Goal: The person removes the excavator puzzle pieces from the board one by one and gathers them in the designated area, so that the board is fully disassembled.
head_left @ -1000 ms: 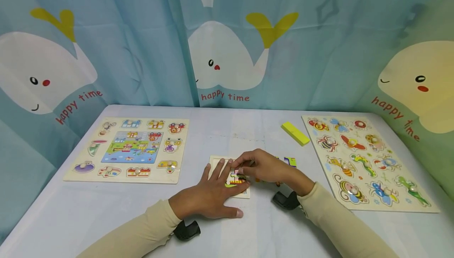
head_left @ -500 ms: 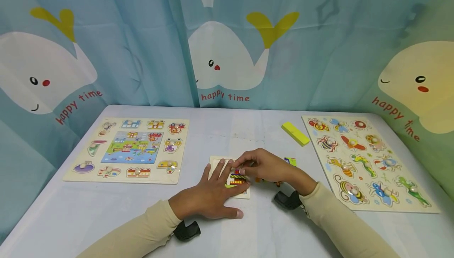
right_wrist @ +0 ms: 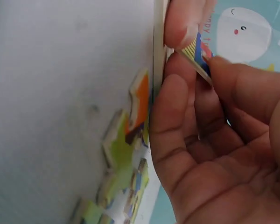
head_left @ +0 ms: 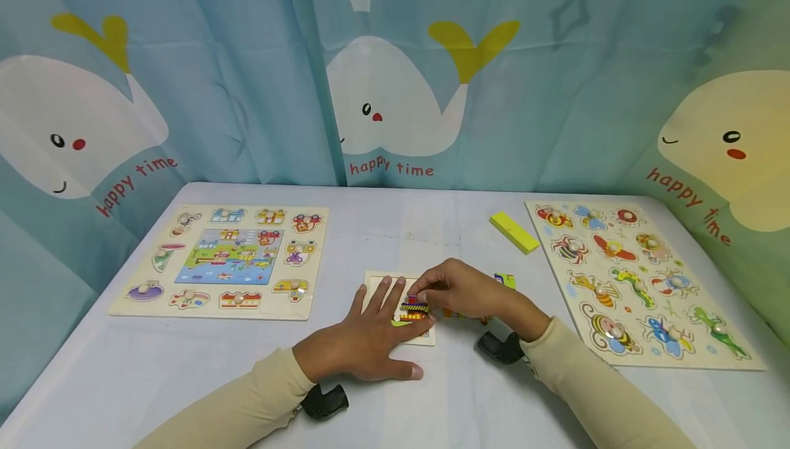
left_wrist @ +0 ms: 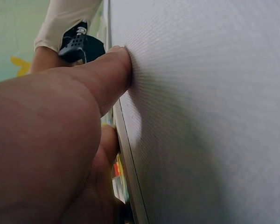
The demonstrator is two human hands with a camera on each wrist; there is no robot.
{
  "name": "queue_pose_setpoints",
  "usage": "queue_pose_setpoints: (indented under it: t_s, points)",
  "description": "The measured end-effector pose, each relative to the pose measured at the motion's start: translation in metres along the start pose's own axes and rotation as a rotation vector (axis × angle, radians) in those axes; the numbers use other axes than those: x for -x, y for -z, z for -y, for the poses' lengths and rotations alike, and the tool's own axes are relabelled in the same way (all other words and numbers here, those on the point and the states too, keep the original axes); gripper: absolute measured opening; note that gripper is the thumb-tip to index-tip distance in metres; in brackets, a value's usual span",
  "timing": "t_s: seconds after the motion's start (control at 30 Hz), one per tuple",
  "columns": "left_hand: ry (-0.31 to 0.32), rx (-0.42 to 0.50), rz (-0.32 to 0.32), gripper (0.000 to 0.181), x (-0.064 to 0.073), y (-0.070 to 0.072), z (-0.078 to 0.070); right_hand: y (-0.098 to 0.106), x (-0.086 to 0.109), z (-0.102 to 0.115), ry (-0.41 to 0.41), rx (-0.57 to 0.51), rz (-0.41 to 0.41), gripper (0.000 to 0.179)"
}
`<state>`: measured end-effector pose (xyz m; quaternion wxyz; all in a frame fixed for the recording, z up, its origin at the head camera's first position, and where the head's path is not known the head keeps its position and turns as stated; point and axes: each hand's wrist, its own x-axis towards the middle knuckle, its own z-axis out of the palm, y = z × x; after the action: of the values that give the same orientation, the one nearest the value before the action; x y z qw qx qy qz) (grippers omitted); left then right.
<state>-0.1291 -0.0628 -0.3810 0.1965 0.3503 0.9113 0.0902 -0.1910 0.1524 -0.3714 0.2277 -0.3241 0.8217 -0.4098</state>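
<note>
My left hand [head_left: 370, 346] lies spread over a small wooden-framed jigsaw board [head_left: 424, 340], its fingers straight and resting on it. From the right, my right hand [head_left: 459, 291] pinches a colourful jigsaw piece [right_wrist: 203, 53] between thumb and fingers. That piece is tilted above the board, and its edge is close to a left fingertip in the right wrist view. A striped, brightly coloured picture part [head_left: 415, 308] shows between the hands. In the left wrist view the left thumb [left_wrist: 114, 70] touches the tablecloth beside the board's edge [left_wrist: 126, 154]. Much of the board is hidden.
Several loose jigsaw pieces [right_wrist: 116, 144] lie right of the board, partly under my right hand. A yellow block [head_left: 513, 232] lies farther back. A vehicle-and-toy knob puzzle [head_left: 317, 264] is at left, an insect knob puzzle [head_left: 679, 360] at right. A whale-print curtain [head_left: 265, 92] stands behind.
My right fingertips have shifted slightly toward me and to the right over the board. The piece at the board tilts differently, showing darker colours. My left hand stays in place.
</note>
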Motion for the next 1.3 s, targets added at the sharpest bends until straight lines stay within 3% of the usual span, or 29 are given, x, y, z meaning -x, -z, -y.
queue_pose_setpoints:
  t_s: [0.6, 0.87, 1.3]
  points:
    - [0.001, 0.005, -0.003, 0.07, 0.0004, 0.0011, -0.0008, 0.0043, 0.0016, -0.0021, 0.045, -0.003, -0.083, 0.019]
    - [0.005, -0.008, -0.006, 0.069, 0.0018, 0.0017, -0.0005, 0.0055, 0.0009, -0.0019, 0.033, -0.041, -0.095, 0.019]
    - [0.008, 0.015, 0.005, 0.069, 0.0025, 0.0003, -0.0009, 0.008, 0.005, -0.0037, 0.019, -0.015, -0.109, 0.02]
